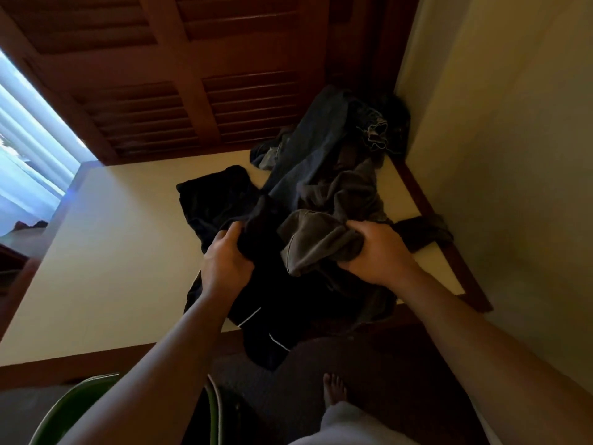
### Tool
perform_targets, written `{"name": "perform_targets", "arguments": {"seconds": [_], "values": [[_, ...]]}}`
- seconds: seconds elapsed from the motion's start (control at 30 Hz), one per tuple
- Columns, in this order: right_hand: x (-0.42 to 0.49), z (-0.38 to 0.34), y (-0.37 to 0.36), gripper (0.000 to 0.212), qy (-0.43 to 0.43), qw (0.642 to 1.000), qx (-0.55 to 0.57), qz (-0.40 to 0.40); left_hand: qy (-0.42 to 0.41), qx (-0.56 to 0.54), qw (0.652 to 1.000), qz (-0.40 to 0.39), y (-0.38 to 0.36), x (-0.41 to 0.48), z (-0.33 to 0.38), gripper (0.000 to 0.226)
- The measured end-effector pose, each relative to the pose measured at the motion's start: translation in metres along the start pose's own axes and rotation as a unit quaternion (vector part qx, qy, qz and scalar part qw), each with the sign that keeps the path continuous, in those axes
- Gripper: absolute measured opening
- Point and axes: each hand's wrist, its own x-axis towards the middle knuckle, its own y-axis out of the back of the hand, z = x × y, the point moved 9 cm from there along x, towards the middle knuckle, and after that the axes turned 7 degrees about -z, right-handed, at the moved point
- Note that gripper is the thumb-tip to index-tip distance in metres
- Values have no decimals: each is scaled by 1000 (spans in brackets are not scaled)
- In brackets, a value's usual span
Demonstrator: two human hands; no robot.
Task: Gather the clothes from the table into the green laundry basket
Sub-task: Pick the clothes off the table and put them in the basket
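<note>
A heap of dark clothes lies on the cream table (pixel 122 252), toward its right side. My left hand (pixel 226 261) grips a black garment (pixel 218 200) that spreads over the table and hangs off the near edge, showing thin white piping. My right hand (pixel 375 252) grips a bunched grey garment (pixel 321 242). Behind them lie blue jeans (pixel 314 149) and more dark cloth (pixel 382 130), piled into the far right corner. The green laundry basket (pixel 73 409) stands on the floor at the lower left, partly hidden by my left forearm.
A cream wall (pixel 507 155) borders the table on the right. Brown louvred wooden doors (pixel 199 91) stand behind it, and a bright window (pixel 29 162) is at the left. My bare foot (pixel 333 388) rests on the dark carpet below the table's edge.
</note>
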Motion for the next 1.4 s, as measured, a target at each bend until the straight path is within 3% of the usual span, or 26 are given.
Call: {"name": "perform_targets", "arguments": {"seconds": [0.07,0.13,0.23,0.4,0.6,0.83,1.2,1.33,1.4], "values": [[-8,8,-20,48,-84,995,-35,-47,-3,3,1000,-8,3,-9,-7,53],[-14,20,-33,87,-169,969,-167,-64,-11,4,1000,-8,5,-19,-11,50],[-5,22,-46,141,-179,940,-283,-66,-5,18,1000,-5,7,-30,-13,44],[20,44,-66,155,-180,938,-275,-107,-6,22,1000,-13,7,-39,-16,43],[40,78,-86,149,-215,923,-280,-155,27,20,999,-15,5,-35,-29,52],[65,92,-94,125,-235,891,-321,-219,66,39,997,-29,-19,-17,-29,52],[31,68,-78,48,-174,940,-267,-120,92,-32,993,-66,-13,-37,-36,37],[-13,29,-73,37,-153,962,-213,-75,117,-95,985,-82,4,-63,-57,38],[-36,2,-73,34,-140,972,-182,-46,140,-126,979,-77,19,-82,-71,49]]}}
